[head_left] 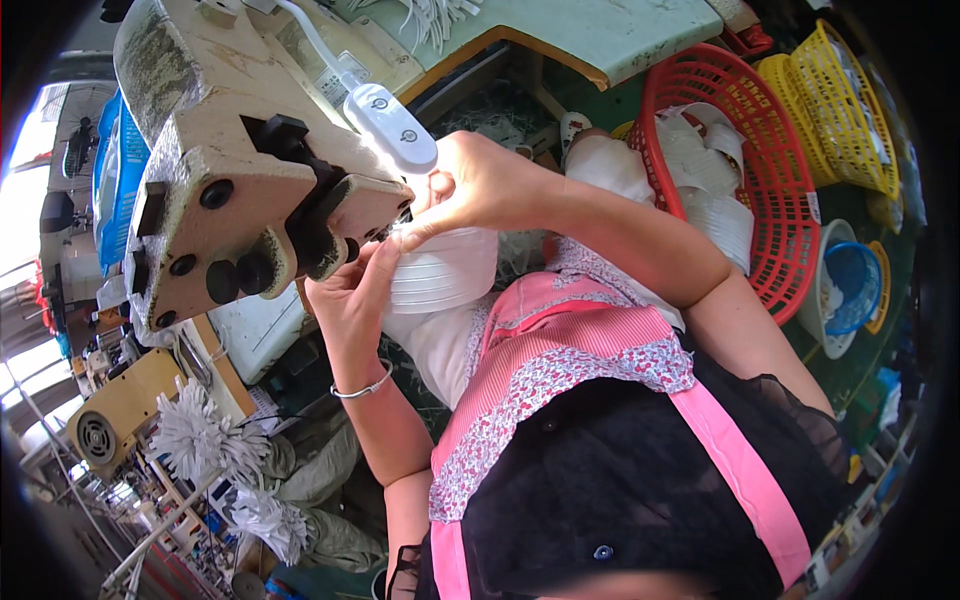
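Under the head of a beige sewing machine [230, 170], both my hands hold a white curved piece with parallel ridged rows [445, 275]. My left hand [352, 288], a bracelet on its wrist, pinches the near-left edge of the piece with thumb and finger. Across its top, my right hand [490, 188] is closed, with the thumb pressed down beside the left fingertips. The machine head hides the needle area and part of the fingertips. A white lamp controller with two buttons [395, 130] hangs on the machine just above my right hand.
To the right stands a red plastic basket [790, 220] holding several similar white pieces [705, 165]. Yellow baskets [845, 110] and a blue basin [855, 285] lie beyond it. A pale green table [640, 40] edges the top. Bundles of white strips [205, 435] hang at lower left.
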Tool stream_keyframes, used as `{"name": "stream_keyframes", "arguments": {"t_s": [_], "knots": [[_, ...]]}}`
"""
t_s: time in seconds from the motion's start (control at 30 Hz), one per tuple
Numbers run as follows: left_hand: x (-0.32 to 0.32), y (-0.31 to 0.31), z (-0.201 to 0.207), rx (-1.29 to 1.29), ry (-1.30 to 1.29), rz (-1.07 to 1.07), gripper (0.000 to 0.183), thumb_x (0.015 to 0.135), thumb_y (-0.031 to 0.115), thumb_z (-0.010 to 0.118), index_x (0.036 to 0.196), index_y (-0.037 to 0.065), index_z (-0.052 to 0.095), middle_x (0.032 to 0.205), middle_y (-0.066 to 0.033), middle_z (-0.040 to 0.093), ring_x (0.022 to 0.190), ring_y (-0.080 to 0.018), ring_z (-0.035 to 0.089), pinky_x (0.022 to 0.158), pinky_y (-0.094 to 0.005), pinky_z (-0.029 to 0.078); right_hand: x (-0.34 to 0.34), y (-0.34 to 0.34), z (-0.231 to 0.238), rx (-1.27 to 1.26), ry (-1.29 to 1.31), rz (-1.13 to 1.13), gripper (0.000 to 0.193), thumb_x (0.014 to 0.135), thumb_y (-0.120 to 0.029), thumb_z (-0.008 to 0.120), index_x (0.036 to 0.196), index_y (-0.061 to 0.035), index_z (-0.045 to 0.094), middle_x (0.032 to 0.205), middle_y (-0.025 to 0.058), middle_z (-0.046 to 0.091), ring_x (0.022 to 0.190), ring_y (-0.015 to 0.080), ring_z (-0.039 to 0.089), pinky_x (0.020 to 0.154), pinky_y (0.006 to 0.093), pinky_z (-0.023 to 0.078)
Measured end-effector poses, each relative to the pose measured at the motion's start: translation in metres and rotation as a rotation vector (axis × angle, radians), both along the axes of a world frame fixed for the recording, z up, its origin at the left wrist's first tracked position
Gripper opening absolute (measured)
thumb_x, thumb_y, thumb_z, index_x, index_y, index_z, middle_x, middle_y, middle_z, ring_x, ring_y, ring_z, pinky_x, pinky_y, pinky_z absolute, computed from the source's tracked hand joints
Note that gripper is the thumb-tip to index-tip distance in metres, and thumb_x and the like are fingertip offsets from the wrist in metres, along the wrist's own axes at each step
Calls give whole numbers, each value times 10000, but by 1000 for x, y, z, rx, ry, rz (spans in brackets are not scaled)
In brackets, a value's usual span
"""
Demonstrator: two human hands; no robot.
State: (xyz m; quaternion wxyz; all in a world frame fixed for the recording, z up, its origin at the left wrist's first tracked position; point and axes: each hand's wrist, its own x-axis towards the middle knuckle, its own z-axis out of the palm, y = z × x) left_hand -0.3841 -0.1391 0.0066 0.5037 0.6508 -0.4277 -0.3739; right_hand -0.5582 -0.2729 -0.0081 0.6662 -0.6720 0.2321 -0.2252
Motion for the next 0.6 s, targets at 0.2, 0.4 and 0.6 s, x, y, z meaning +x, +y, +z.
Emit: {"name": "stream_keyframes", "arguments": {"t_s": [0.2, 0.4, 0.6], "knots": [[-16, 5, 1, -21, -16, 101, 86, 904, 23, 708, 893, -60, 728, 665, 11, 601, 517, -25, 467, 464, -179, 299, -4, -18, 1, -29, -51, 122, 361, 710, -234, 898, 694, -16, 610, 629, -26, 549, 633, 45, 472, 617, 252, 416], [-25, 8, -12, -125, 227, 200, 92, 907, 13, 701, 937, -68, 732, 662, -43, 645, 472, -65, 532, 434, -183, 358, -36, -65, -42, -356, 282, 597, 399, 645, -216, 892, 882, 37, 694, 896, 114, 704, 832, 251, 655, 741, 341, 491], [-30, 8, -19, -166, 233, 215, 103, 926, 19, 678, 950, -68, 726, 695, -56, 662, 488, -88, 581, 446, -190, 416, -95, -100, -75, -123, 254, 440, 359, 664, -154, 886, 926, -12, 685, 925, 30, 700, 910, 170, 671, 819, 278, 510]]}}
